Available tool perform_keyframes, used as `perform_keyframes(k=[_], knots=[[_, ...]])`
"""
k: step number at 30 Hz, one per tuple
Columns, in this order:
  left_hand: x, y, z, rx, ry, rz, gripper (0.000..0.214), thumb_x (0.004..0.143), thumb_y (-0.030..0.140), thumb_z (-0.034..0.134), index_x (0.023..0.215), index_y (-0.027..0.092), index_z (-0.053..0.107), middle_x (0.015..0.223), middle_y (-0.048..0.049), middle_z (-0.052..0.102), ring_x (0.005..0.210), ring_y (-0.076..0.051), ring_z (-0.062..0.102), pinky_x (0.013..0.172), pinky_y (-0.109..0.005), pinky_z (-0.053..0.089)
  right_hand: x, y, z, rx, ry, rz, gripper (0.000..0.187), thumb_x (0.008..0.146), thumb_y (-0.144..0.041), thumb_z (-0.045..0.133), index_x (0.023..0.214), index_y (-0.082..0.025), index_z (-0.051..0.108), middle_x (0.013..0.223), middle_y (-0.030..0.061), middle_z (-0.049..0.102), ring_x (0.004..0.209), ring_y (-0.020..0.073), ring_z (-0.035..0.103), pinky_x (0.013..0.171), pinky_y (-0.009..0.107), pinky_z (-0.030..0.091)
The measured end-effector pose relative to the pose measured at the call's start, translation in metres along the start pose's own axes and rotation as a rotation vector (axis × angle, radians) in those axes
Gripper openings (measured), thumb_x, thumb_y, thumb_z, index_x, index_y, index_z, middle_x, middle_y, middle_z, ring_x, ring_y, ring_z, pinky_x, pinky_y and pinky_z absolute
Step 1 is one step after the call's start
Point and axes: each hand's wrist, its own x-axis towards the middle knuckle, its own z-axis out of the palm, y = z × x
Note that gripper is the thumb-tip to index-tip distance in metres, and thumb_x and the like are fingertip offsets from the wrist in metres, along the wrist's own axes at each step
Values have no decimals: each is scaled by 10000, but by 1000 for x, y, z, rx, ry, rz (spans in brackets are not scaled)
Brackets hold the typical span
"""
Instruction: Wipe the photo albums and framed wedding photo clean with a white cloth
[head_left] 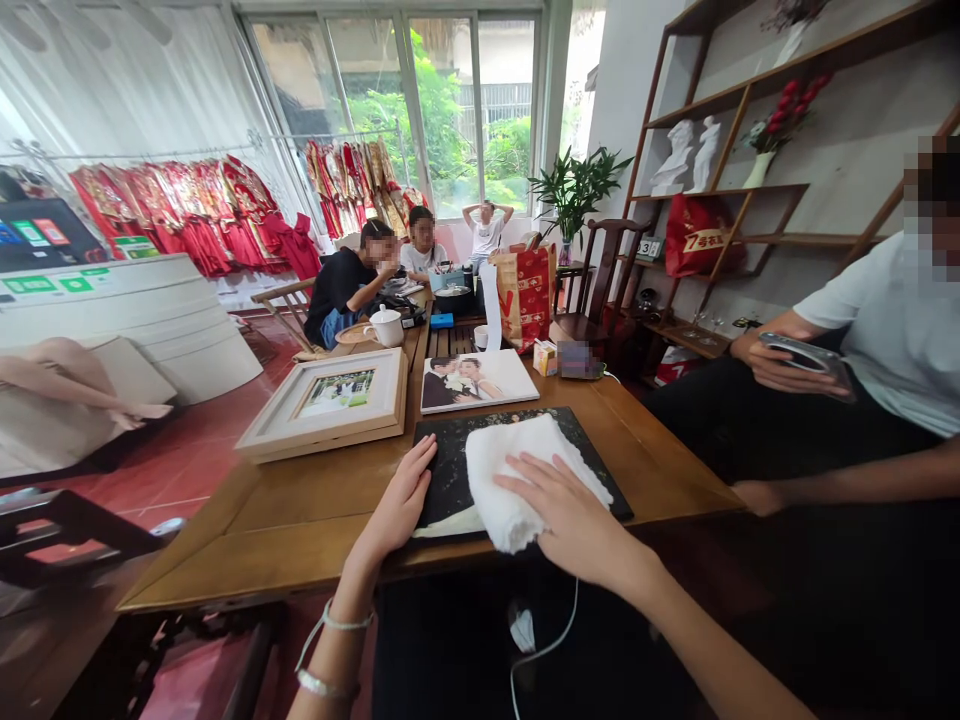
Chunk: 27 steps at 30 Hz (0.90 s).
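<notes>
A dark picture panel (442, 490) with a pale corner at its lower left lies flat near the front edge of the wooden table. My left hand (405, 490) rests along the panel's left edge, fingers stretched out and flat. Over the panel's right half is a bunched white towel (491, 465), hiding much of its surface. My right hand (566, 505) lies on top of the towel with fingers spread, pressing it down. Just behind the panel is a wedding photo print (499, 375). To its left a framed photo (337, 395) lies face up in a light wood frame.
On the wooden table (300, 530) farther back stand a white lidded mug (386, 325) and a red and brown paper bag (525, 295). A person with a phone (806, 360) sits close at the right. Several people sit beyond. A white cable (555, 640) hangs below the table edge.
</notes>
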Motion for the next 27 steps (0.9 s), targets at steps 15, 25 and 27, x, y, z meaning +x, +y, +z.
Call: perform_keyframes(k=[15, 25, 27], knots=[[0, 1, -1, 7, -17, 13, 445, 950, 275, 315, 1373, 205, 431, 1502, -74, 329, 1400, -187, 254, 1168, -413, 175, 96, -8, 3, -146, 70, 13, 653, 759, -106, 463, 1403, -172, 375, 1495, 150, 314, 1378, 320, 228, 1090, 591, 147], [2, 2, 1, 5, -6, -2, 446, 946, 274, 317, 1365, 182, 438, 1505, -83, 321, 1400, -190, 255, 1169, -406, 170, 0, -27, 8, -38, -23, -148, 789, 667, -63, 478, 1421, -245, 334, 1526, 78, 266, 1416, 264, 143, 1140, 523, 70], [1, 1, 1, 8, -8, -4, 448, 947, 272, 313, 1370, 182, 428, 1506, -85, 319, 1400, -189, 253, 1169, -414, 168, -18, -27, 6, -5, -55, -165, 852, 622, -40, 472, 1425, -279, 321, 1536, 39, 251, 1424, 229, 120, 1150, 495, 61]])
